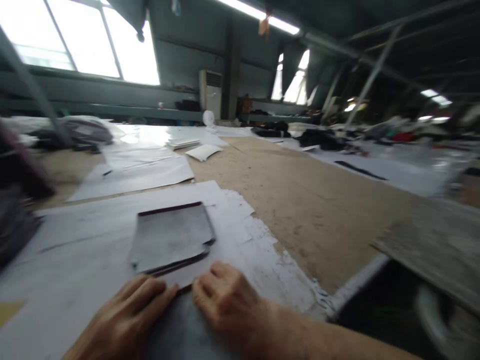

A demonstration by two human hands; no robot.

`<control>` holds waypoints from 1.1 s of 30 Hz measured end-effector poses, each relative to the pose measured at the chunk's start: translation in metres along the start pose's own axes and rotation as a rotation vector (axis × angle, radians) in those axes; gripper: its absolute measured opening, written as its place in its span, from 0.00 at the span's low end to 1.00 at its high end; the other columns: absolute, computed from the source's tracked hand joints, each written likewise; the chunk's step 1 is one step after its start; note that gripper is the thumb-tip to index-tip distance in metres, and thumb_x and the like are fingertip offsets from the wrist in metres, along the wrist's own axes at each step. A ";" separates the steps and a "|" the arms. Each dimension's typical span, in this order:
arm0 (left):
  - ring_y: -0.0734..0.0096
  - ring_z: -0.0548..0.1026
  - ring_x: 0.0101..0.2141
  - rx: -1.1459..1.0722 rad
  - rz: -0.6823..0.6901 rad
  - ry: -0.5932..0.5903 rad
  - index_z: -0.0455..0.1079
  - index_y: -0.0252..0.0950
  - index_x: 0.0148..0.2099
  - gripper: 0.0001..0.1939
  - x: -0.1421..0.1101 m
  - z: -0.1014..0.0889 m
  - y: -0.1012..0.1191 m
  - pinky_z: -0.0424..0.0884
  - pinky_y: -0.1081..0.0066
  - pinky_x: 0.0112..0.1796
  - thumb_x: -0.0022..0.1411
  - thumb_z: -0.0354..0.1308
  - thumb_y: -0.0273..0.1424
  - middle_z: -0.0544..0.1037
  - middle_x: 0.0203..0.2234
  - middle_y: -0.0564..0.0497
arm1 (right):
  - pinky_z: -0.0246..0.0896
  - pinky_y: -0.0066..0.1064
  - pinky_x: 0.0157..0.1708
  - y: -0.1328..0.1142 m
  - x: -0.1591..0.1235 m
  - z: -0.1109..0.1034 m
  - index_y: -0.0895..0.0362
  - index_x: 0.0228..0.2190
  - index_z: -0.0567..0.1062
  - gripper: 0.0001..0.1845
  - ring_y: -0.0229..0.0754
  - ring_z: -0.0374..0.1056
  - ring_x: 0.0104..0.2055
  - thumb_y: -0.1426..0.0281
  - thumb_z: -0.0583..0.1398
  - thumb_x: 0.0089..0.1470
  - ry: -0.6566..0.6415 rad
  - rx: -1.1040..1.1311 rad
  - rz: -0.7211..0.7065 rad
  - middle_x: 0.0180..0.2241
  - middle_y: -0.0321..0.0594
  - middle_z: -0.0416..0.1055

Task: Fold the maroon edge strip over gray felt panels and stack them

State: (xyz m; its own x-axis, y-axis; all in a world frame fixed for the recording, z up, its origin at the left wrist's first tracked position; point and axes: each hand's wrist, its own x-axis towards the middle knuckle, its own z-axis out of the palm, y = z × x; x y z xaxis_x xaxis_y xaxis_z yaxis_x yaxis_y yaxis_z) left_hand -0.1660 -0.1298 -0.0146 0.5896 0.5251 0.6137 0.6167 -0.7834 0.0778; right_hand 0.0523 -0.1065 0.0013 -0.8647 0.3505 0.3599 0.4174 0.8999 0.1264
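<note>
A grey fabric piece (pixel 182 325) with a dark folded edge lies at the bottom of the view, between my two hands. My left hand (pixel 129 312) is at the left end of that edge, its fingers close together and bent over the cloth. At the edge's right end, my right hand (pixel 228 297) has curled fingers pinching the fabric. The undersides of both hands are hidden. Just beyond them rests a small stack of similar grey fabric pieces (pixel 170 237), with dark strips along its far and near edges.
White paper (pixel 86 240), torn along its right side, covers the near part of the brown table (pixel 300 200). Dark cloth (pixel 15 225) is heaped at the left. A grey board (pixel 435 245) juts in from the right. White sheets (pixel 204 151) lie farther back.
</note>
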 end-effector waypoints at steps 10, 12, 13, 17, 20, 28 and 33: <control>0.69 0.65 0.32 -0.024 -0.187 -0.118 0.66 0.29 0.47 0.17 0.000 -0.022 0.018 0.70 0.67 0.31 0.57 0.45 0.15 0.69 0.31 0.45 | 0.64 0.31 0.29 0.011 0.002 -0.004 0.64 0.44 0.71 0.17 0.42 0.63 0.31 0.81 0.51 0.53 0.096 0.035 0.004 0.31 0.44 0.70; 0.68 0.64 0.32 -0.020 -0.191 -0.144 0.66 0.29 0.47 0.16 0.000 -0.022 0.018 0.70 0.67 0.31 0.58 0.44 0.16 0.68 0.31 0.45 | 0.63 0.30 0.27 0.010 0.005 -0.008 0.61 0.45 0.71 0.19 0.41 0.63 0.30 0.80 0.52 0.52 0.069 0.002 0.001 0.30 0.42 0.70; 0.68 0.64 0.32 -0.019 -0.195 -0.158 0.66 0.29 0.47 0.16 0.001 -0.022 0.019 0.69 0.67 0.32 0.58 0.44 0.17 0.68 0.31 0.45 | 0.63 0.30 0.26 0.008 0.006 -0.010 0.61 0.45 0.71 0.19 0.41 0.63 0.29 0.81 0.52 0.51 0.056 -0.022 -0.013 0.30 0.42 0.70; 0.68 0.63 0.31 -0.011 -0.167 -0.209 0.66 0.26 0.45 0.15 0.007 -0.023 0.020 0.68 0.66 0.32 0.59 0.42 0.17 0.67 0.30 0.45 | 0.63 0.36 0.25 -0.004 0.021 -0.012 0.65 0.38 0.74 0.19 0.45 0.63 0.27 0.84 0.52 0.45 0.030 -0.150 -0.040 0.28 0.46 0.70; 0.67 0.62 0.30 0.015 -0.125 -0.231 0.67 0.25 0.42 0.13 0.009 -0.023 0.021 0.67 0.64 0.31 0.61 0.42 0.19 0.67 0.29 0.45 | 0.63 0.37 0.27 -0.013 0.032 -0.008 0.63 0.28 0.75 0.15 0.46 0.63 0.28 0.84 0.50 0.45 0.070 -0.071 0.001 0.26 0.46 0.69; 0.70 0.64 0.31 -0.174 -0.255 -0.144 0.65 0.30 0.47 0.16 -0.009 -0.036 0.010 0.66 0.68 0.32 0.58 0.45 0.16 0.69 0.32 0.46 | 0.58 0.31 0.24 -0.005 0.030 0.006 0.63 0.32 0.74 0.19 0.42 0.59 0.28 0.79 0.44 0.57 0.171 0.156 0.000 0.27 0.43 0.67; 0.71 0.64 0.30 -0.202 -0.287 -0.150 0.67 0.31 0.43 0.16 -0.013 -0.043 0.008 0.65 0.69 0.31 0.57 0.45 0.15 0.69 0.31 0.47 | 0.59 0.29 0.26 -0.003 0.030 0.005 0.64 0.39 0.73 0.16 0.40 0.60 0.29 0.78 0.46 0.58 0.192 0.173 -0.041 0.26 0.41 0.67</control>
State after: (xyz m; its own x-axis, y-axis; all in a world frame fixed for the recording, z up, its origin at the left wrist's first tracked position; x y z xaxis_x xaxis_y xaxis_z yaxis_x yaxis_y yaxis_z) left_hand -0.1909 -0.1570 0.0115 0.4865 0.7641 0.4237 0.6618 -0.6389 0.3922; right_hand 0.0235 -0.0975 0.0075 -0.8043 0.2720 0.5283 0.3147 0.9491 -0.0096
